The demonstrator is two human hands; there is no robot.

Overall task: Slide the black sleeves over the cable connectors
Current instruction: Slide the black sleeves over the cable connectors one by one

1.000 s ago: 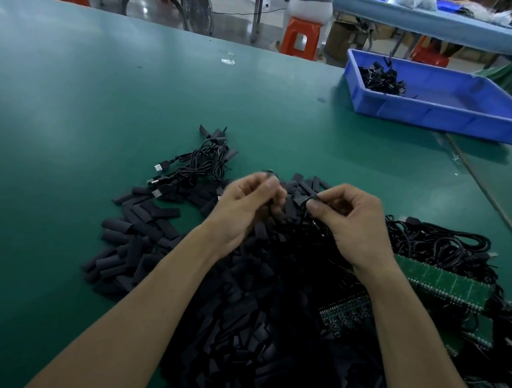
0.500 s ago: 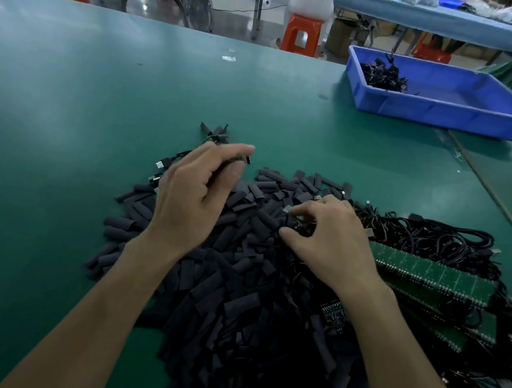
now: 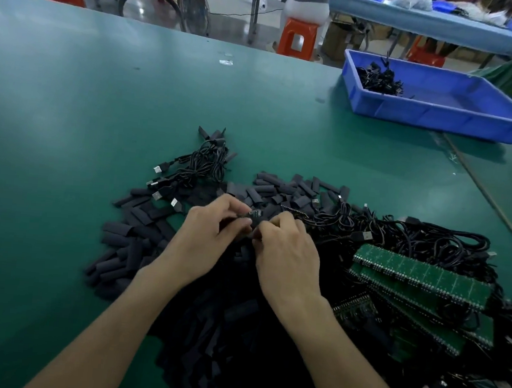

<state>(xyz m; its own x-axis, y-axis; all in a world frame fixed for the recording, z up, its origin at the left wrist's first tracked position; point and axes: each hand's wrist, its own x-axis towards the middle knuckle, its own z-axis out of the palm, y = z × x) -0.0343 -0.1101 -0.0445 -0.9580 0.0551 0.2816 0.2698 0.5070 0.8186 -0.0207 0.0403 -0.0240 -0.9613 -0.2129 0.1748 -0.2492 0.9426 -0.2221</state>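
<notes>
Just above the pile of sleeves (image 3: 139, 236), left hand (image 3: 210, 236) and right hand (image 3: 286, 252) pinch one small dark piece (image 3: 254, 216) together (probably aligning sleeve and connector).

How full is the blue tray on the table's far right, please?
Nearly empty: the blue tray holds only a small tangle of black cables in its far-left corner; the rest is bare.

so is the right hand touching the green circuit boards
Apart. The head view shows the right hand pinching a small black part with the left hand; black cables fill the gap to the circuit boards.
</notes>
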